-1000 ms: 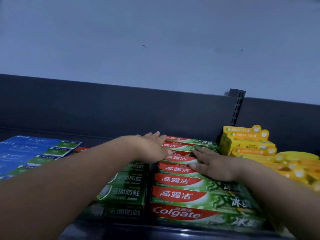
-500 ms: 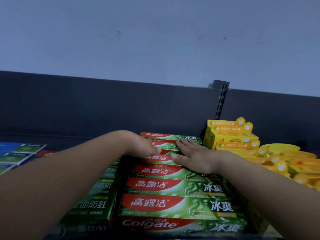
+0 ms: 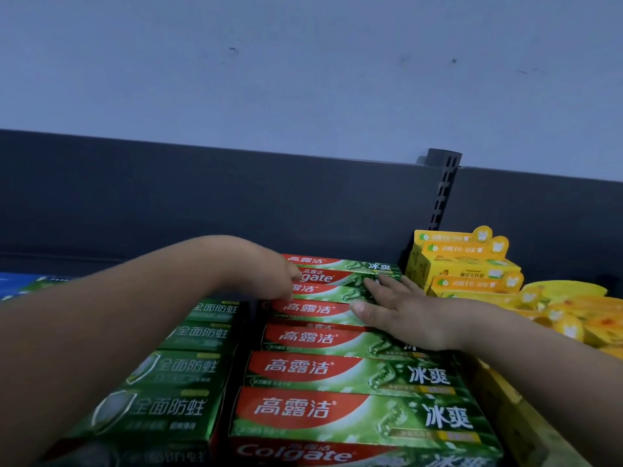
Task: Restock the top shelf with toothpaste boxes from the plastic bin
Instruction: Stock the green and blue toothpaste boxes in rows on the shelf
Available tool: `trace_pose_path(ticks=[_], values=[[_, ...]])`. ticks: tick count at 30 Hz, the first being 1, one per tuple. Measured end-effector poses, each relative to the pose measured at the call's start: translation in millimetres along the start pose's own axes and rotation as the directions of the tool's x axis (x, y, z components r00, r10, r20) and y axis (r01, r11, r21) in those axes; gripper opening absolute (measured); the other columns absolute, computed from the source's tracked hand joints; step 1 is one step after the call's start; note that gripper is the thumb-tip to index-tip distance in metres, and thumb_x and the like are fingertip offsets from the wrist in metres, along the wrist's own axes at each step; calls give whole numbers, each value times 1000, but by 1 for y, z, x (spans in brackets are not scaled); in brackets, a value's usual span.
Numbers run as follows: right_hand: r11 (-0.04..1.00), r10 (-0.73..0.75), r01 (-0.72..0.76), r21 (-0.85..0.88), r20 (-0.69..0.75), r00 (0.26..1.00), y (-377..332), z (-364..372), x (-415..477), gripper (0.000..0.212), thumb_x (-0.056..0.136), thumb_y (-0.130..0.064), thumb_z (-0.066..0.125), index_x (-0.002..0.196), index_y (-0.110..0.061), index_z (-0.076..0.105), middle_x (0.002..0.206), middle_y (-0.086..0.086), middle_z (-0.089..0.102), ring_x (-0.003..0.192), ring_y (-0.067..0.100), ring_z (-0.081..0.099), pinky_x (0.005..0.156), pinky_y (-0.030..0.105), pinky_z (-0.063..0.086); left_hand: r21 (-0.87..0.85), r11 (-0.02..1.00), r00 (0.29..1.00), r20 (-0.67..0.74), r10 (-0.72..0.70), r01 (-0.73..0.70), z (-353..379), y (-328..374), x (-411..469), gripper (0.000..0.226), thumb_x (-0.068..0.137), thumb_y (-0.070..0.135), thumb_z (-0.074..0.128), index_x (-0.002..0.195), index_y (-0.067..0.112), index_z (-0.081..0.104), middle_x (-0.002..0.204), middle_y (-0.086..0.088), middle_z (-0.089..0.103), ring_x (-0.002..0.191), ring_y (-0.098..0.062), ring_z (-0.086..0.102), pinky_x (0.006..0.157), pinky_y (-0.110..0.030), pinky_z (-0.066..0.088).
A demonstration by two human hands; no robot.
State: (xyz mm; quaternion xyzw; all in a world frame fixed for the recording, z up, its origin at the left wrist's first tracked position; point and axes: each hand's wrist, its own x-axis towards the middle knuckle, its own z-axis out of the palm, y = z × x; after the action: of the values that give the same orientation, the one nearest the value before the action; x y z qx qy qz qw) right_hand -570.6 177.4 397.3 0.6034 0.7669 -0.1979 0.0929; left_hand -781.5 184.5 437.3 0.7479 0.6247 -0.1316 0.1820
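Red-and-green Colgate toothpaste boxes (image 3: 337, 369) lie in a row running from the shelf's front edge to its back panel. My right hand (image 3: 404, 311) rests flat on the far boxes with its fingers spread and holds nothing. My left hand (image 3: 269, 274) is at the left ends of the rearmost boxes (image 3: 340, 279). Its fingers are bent down against those ends and partly hidden. The plastic bin is out of view.
Dark green toothpaste boxes (image 3: 182, 365) fill the row to the left, under my left forearm. Yellow boxes (image 3: 462, 264) and yellow packs (image 3: 573, 311) stand to the right. A dark back panel (image 3: 202, 197) and a slotted upright (image 3: 441, 193) close the shelf behind.
The view has shifted so the boxes look closer. My left hand has curled down at the left ends of the far boxes. My right hand stays flat on top.
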Motion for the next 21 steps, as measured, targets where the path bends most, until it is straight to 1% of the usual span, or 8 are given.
trace_pose_path(ticks=[2,6,11,13,15,17,19,21], values=[[1000,7,-7,20,9,1000,2,2,0,106,62,-87,11,152,-34,-7,160,-9,-16,146,22,-20,118,48,-6,-21,1000,1000,12,-2,2,1,-3,1,48,100,27,43,147,29,33,147,3,40,127,-19,45,101,-33,34],[1000,19,-19,25,10,1000,-1,3,-1,104,64,-85,12,153,-33,-6,160,-9,-15,146,23,-19,118,47,-5,-42,999,999,42,0,2,3,-6,2,48,101,33,42,147,34,30,148,5,38,131,-18,39,106,-35,31],[1000,12,-13,-18,-54,998,-9,11,2,93,78,-80,16,153,-29,-7,161,-6,-14,145,23,-21,119,47,-4,2,1000,1000,13,7,-7,5,-11,3,53,100,33,45,149,36,25,152,6,33,134,-19,36,108,-36,29],[998,9,-14,-65,-85,996,-10,15,1,95,76,-82,13,153,-30,-8,161,-6,-15,145,22,-22,118,47,-3,13,1000,1000,13,5,-5,7,-14,4,55,99,31,46,148,40,24,152,6,32,133,-19,37,108,-37,30],[994,33,-45,-97,-117,993,-8,18,-2,101,67,-86,7,152,-34,-9,160,-8,-18,144,23,-24,117,50,-3,8,1000,1000,1,5,-5,8,-19,6,55,99,24,44,147,43,25,152,6,31,133,-20,36,110,-38,31],[994,47,-60,-93,-134,990,-7,21,-4,104,61,-87,3,151,-36,-10,159,-9,-20,144,23,-26,116,51,-2,-44,999,1000,-18,6,-7,9,-25,7,55,98,16,40,144,45,31,151,6,32,134,-20,34,112,-41,30],[996,39,-49,-70,-144,989,-7,23,-6,105,61,-87,3,151,-35,-12,159,-9,-22,143,22,-27,117,49,-3,-117,993,1000,-23,13,-15,9,-30,6,56,95,12,39,140,44,39,149,6,34,134,-21,35,112,-44,31],[997,31,-41,-60,-162,986,-9,24,-6,105,62,-86,5,151,-34,-12,158,-8,-24,142,22,-28,117,48,-3,-150,988,999,-25,26,-30,8,-32,6,57,92,11,41,138,44,43,148,6,35,134,-22,34,112,-46,31]])
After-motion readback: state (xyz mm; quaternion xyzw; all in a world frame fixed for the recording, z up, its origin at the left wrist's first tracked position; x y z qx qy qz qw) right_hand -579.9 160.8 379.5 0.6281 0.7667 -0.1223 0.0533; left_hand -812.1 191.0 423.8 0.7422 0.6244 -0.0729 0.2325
